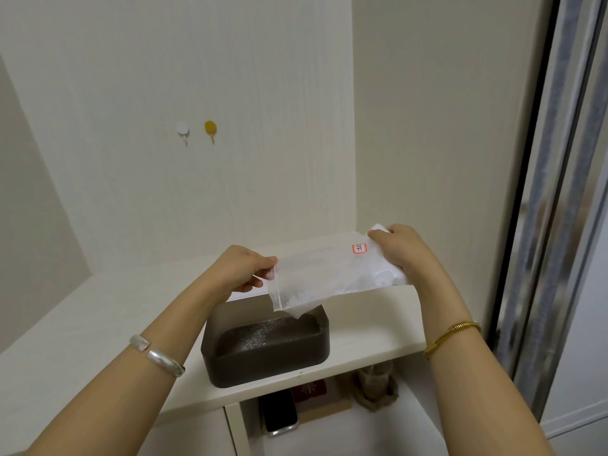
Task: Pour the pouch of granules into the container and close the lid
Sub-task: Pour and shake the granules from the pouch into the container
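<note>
I hold the pouch (332, 274) tilted above the dark container (266, 348), which sits at the worktop's (371, 327) front edge; my left hand (241, 269) has its grip pinched on the lower open corner, my right hand (399, 250) is clamped on the raised end; white granules (260, 332) lie scattered inside the container.

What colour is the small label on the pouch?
Red-bordered white label with red print, near the right hand on the clear pouch; head view shows it.
</note>
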`<state>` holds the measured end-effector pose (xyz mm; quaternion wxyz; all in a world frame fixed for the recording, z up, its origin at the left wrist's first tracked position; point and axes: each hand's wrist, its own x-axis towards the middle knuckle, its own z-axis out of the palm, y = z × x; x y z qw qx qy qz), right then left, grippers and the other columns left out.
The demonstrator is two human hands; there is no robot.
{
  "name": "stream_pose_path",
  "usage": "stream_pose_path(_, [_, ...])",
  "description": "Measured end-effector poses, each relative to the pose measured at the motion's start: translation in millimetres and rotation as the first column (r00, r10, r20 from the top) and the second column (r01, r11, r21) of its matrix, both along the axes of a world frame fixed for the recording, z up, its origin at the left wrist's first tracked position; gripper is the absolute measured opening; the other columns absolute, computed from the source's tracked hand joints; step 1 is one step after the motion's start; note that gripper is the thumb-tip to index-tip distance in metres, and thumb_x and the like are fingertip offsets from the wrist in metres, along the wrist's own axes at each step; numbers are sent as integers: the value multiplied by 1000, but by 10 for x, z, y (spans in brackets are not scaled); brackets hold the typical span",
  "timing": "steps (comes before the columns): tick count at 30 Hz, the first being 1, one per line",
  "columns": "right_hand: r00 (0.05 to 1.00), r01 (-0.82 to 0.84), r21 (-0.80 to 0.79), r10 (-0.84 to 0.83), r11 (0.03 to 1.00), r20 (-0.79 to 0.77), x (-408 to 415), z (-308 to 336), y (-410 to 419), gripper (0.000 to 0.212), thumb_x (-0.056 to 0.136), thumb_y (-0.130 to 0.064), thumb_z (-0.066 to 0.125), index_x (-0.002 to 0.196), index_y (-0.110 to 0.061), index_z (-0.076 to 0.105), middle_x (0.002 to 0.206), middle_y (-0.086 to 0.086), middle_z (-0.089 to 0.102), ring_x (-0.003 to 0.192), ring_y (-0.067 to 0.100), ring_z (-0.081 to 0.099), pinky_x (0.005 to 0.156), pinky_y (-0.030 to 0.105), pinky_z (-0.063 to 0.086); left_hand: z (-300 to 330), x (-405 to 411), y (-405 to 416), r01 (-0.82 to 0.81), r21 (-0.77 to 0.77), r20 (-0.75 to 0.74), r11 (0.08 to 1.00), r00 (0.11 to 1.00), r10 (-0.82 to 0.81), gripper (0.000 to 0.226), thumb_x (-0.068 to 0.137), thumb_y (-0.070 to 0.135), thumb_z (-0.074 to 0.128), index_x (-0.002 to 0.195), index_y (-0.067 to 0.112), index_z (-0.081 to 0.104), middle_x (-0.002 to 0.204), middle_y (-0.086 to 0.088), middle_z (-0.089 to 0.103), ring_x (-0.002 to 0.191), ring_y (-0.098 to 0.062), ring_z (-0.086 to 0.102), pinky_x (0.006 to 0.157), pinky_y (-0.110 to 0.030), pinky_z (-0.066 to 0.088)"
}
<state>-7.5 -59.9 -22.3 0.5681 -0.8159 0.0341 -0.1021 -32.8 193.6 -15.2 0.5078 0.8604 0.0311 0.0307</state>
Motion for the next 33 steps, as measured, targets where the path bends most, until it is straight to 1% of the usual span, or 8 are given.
stream_pose_path(9, [1000,-4,4,3,1000,24,-15,35,30,11,84,-18,49,80,-8,50,72,6,51,58,23,48,52,26,37,-17,1,30,5,-10,-5,1000,1000,-5,26,86,25,63,65,11,69,48,8,67,39,-5,53,44,-16,43])
stream_pose_path(13, [1000,-1,4,1,1000,22,-13,29,28,11,84,-18,49,80,-8,49,77,9,49,64,25,47,56,27,37,-32,8,35,3,-5,-3,1000,1000,-3,26,85,25,63,65,11,70,49,7,67,41,-6,54,45,-17,44])
stream_pose_path(16, [1000,-4,1,4,1000,12,-14,33,35,13,84,-18,49,76,-9,48,78,8,49,59,23,46,53,25,37,-41,11,40,8,-9,-14,1000,1000,-8,25,85,25,63,66,11,70,49,7,67,40,-6,53,46,-17,43])
stream_pose_path(19, [1000,-11,11,11,1000,1,-16,46,44,11,85,-18,49,81,-8,50,81,9,51,65,24,49,56,26,38,-44,12,44,14,-17,-21,1000,1000,-15,25,85,25,63,67,10,70,48,7,66,38,-5,52,46,-17,42])
stream_pose_path(22, [1000,-14,13,14,1000,-3,-19,59,45,13,85,-19,50,88,-7,54,86,10,54,72,25,52,64,30,42,-45,9,45,20,-25,-25,999,999,-20,24,85,24,63,67,9,69,48,7,66,39,-6,52,46,-18,40])
stream_pose_path(25, [1000,-12,8,12,1000,1,-22,75,51,13,85,-19,50,89,-7,54,86,10,55,73,26,53,67,31,42,-38,6,46,18,-23,-22,1000,1000,-18,24,85,24,63,67,10,69,49,7,66,42,-8,52,47,-18,41])
stream_pose_path(29, [1000,-7,-8,7,1000,-2,-33,95,63,12,84,-19,50,87,-6,52,85,10,53,72,26,51,65,30,41,-27,2,52,15,-20,-17,1000,1000,-15,25,85,24,63,66,10,69,48,7,66,41,-7,52,47,-18,42])
stream_pose_path(33, [1000,-14,-16,13,1000,-5,-47,115,69,9,84,-16,49,83,-7,50,81,10,51,67,25,49,55,26,37,-40,6,61,15,-20,-19,1000,1000,-16,25,85,24,63,66,10,69,48,8,66,42,-7,52,48,-19,42])
